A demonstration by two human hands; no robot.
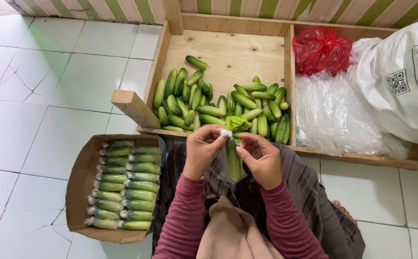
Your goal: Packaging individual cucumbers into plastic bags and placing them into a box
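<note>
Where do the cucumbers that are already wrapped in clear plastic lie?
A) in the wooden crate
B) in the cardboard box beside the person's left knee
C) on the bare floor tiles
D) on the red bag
B: the wrapped cucumbers lie in two neat columns in the cardboard box on the person's left, while the wooden crate holds only loose, unwrapped cucumbers.

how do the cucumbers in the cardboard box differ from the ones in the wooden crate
The cucumbers in the cardboard box are each wrapped in clear plastic; the cucumbers in the wooden crate are bare. The boxed ones lie in neat rows of two columns; the crate ones sit in a loose, jumbled pile. Both are small and green.
</note>
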